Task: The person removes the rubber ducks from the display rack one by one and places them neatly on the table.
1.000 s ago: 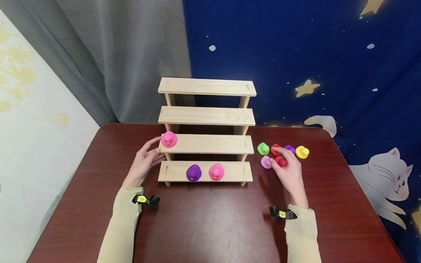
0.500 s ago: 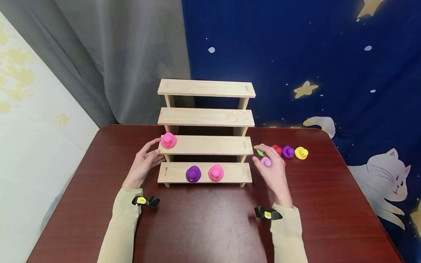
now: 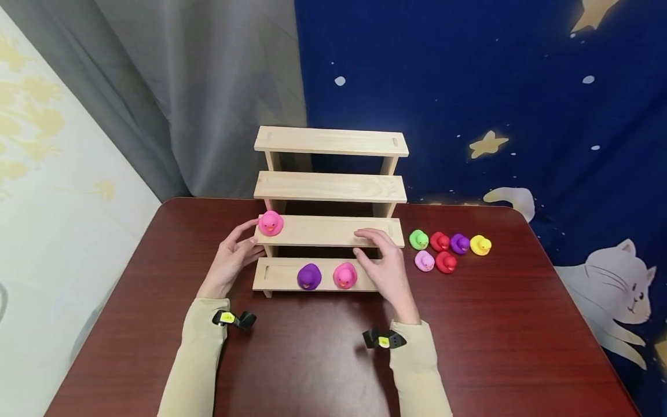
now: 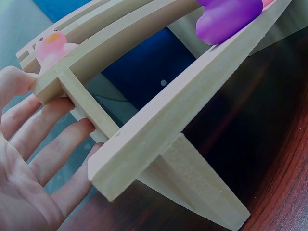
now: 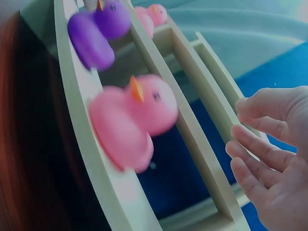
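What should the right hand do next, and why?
Probably ease toward the pink duck on the lowest shelf. The right hand looks empty, with its thumb and fingers apart, and that duck looks nearest to it.

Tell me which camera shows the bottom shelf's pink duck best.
The right wrist view: the pink duck appears large and whole, beak visible. The head view shows it whole but small; the left wrist view, only a sliver.
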Demonstrator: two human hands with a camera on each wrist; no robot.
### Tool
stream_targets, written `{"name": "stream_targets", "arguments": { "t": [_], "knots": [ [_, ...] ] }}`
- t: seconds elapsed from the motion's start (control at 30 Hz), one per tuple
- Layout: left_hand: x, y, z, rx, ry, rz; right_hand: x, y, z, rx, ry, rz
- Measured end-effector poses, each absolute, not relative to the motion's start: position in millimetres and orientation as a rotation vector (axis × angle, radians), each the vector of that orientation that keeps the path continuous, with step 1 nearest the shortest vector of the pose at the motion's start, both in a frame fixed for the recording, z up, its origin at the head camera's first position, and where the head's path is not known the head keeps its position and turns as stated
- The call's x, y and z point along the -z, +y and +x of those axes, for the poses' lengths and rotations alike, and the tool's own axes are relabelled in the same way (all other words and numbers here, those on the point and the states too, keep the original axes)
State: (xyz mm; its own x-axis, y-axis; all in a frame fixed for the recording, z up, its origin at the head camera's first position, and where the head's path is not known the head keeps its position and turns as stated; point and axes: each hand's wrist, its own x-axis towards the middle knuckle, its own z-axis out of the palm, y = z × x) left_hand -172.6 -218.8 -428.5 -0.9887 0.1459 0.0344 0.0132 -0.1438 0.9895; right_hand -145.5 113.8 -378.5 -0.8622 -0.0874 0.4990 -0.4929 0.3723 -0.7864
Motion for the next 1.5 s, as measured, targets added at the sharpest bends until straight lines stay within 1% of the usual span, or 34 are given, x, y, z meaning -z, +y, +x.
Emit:
{"name": "stream_targets", "arguments": {
  "t": [0.2,0.27,0.7,1.0,1.23,1.5],
  "knots": [
    [427,-219,-172,-2.323,1.983,0.177,375,92,-142,-1.536,-2.268,0.568],
    [427,-219,-172,-2.321,1.985,0.157,384,88,-147,-1.535,-2.279,0.592],
    [426,-218,-172,-2.307,2.000,0.139,384,44,-152,-1.531,-2.280,0.761],
    [426,-218,-171,-2.293,1.999,0.142,382,16,-172,-1.587,-2.332,0.805],
    [427,-217,-173,-2.287,1.992,0.142,375,4,-188,-1.565,-2.344,0.850],
    [427,-218,-172,-2.319,1.979,0.146,375,-13,-199,-1.742,-2.315,0.889]
  ]
}}
